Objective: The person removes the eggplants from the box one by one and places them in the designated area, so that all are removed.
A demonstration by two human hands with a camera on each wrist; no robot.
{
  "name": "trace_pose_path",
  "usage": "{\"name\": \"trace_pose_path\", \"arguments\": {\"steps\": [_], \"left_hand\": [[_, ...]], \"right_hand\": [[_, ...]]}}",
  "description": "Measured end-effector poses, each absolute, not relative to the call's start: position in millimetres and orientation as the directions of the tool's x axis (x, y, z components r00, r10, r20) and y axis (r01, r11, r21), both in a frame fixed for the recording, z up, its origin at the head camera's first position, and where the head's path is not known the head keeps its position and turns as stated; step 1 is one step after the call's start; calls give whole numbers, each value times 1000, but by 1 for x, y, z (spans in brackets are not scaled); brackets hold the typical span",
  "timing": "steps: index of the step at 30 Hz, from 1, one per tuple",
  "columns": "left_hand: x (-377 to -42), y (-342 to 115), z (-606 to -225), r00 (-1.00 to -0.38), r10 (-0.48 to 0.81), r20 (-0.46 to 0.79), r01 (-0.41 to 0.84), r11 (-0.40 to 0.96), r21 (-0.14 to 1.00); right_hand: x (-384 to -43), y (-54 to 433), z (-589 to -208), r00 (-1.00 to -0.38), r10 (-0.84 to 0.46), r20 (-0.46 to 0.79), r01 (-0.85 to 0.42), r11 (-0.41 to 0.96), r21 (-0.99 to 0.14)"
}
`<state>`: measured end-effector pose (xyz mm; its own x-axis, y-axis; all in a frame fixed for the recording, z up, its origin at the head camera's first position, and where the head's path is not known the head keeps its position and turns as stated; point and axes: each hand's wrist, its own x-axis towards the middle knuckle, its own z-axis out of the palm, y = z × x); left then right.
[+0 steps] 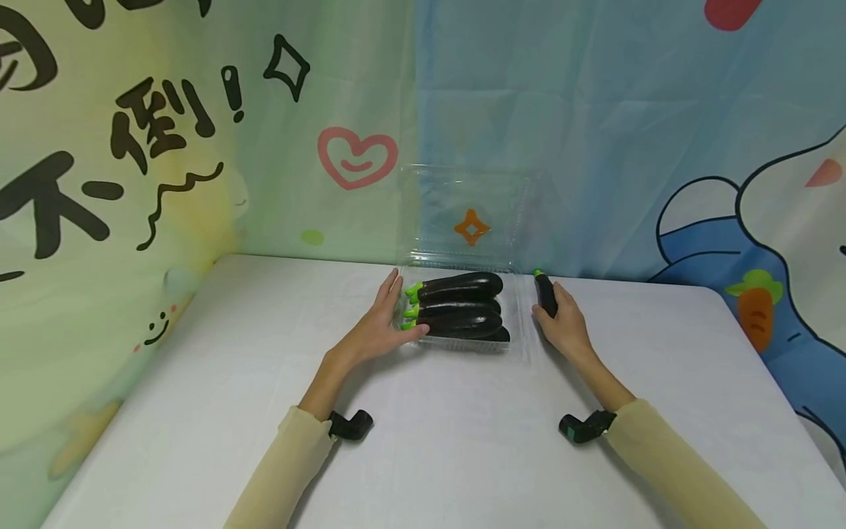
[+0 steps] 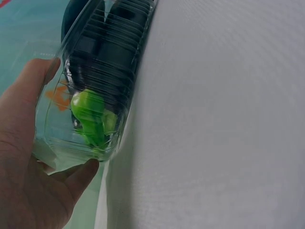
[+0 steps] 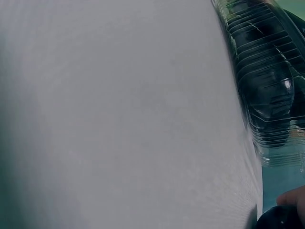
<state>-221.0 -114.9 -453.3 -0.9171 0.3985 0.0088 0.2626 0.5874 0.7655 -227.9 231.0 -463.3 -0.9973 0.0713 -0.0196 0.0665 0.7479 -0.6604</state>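
Note:
A clear plastic clamshell box stands near the back of the table, several toy eggplants lying in it with green stems to the left. My left hand holds the box at its left end, thumb at the front corner and fingers along the side. In the left wrist view that thumb and a fingertip rest on the box wall, beside a green stem. To the right of the box, my right hand grips one more toy eggplant, stem pointing away. Only its dark rounded end shows in the right wrist view.
The box's transparent lid stands raised against the printed backdrop behind the table. A white cloth covers the table. Each wrist wears a black camera, one on the left and one on the right.

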Motion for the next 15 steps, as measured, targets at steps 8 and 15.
{"name": "trace_pose_path", "arguments": {"steps": [8,15], "left_hand": [[-221,-114,-453,-916,401,10,263,580,771],[-221,-114,-454,-919,395,6,255,581,773]], "right_hand": [[-229,232,-464,-999,23,-39,42,776,-630],[-230,234,-460,-997,-14,-75,36,785,-618]]}}
